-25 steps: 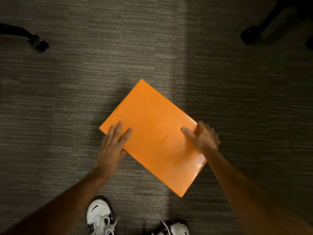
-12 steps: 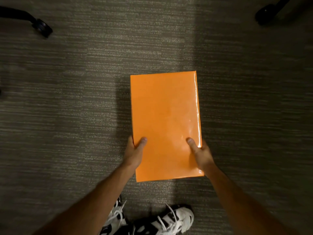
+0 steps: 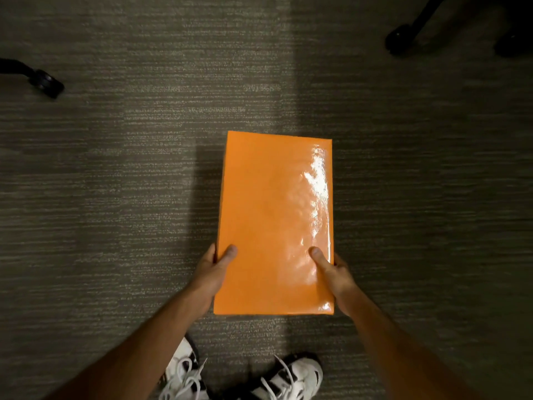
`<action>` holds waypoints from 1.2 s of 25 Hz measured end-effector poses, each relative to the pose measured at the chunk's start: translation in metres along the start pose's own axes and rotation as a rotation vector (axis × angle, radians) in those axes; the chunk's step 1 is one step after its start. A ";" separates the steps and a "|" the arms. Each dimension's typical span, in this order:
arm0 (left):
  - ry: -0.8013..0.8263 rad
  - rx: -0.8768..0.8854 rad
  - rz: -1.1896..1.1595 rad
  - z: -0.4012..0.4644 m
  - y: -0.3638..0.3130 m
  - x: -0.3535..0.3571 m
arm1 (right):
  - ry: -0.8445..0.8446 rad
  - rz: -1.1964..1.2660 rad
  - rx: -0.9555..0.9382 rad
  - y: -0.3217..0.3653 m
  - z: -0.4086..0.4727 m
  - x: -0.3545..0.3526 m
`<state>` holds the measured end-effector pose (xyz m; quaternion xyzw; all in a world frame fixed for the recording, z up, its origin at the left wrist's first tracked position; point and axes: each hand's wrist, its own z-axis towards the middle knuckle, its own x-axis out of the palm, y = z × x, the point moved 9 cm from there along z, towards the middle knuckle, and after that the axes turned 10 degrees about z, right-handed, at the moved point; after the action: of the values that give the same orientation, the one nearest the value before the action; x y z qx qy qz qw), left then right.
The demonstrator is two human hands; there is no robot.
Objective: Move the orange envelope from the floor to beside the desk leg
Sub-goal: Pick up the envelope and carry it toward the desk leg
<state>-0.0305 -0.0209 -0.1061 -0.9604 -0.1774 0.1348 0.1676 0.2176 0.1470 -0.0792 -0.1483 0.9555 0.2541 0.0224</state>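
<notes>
Carpet (image 3: 115,197), chair caster (image 3: 46,83), orange envelope (image 3: 274,220)

One orange envelope (image 3: 274,223), two hands (image 3: 212,271) (image 3: 336,274), two shoes (image 3: 184,376) (image 3: 291,378), two chair casters (image 3: 46,83) (image 3: 399,39)

Both bare forearms are reaching forward and converging on the orange envelope (image 3: 274,223). The left hand (image 3: 212,269) is gripping its left edge, the right hand (image 3: 334,272) its right edge (thumbs lying on top, fingers hidden beneath).
</notes>
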 end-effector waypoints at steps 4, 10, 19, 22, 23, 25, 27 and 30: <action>-0.010 0.101 0.107 -0.037 -0.049 0.013 | -0.027 0.089 -0.015 0.004 -0.037 -0.041; 0.138 0.222 0.191 -0.115 -0.169 0.061 | -0.038 0.219 0.007 0.059 -0.110 -0.116; 0.392 0.440 0.519 -0.136 -0.301 0.272 | -0.383 0.310 -0.143 0.096 -0.123 -0.278; 0.502 0.545 0.592 -0.119 -0.320 0.346 | -0.540 0.429 -0.182 0.068 -0.097 -0.326; 0.564 0.568 0.586 -0.114 -0.319 0.370 | -0.576 0.460 -0.196 0.059 -0.088 -0.338; 0.661 0.584 0.565 -0.095 -0.310 0.420 | -0.648 0.530 -0.219 0.035 -0.070 -0.364; 0.664 0.597 0.555 -0.071 -0.299 0.463 | -0.729 0.593 -0.239 0.014 -0.050 -0.390; 0.697 0.633 0.632 -0.042 -0.291 0.529 | -0.853 0.681 -0.278 -0.010 -0.015 -0.427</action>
<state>0.3735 0.4280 -0.0659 -0.8575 0.2336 -0.1000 0.4473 0.6287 0.2476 -0.0202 0.2828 0.8133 0.4080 0.3036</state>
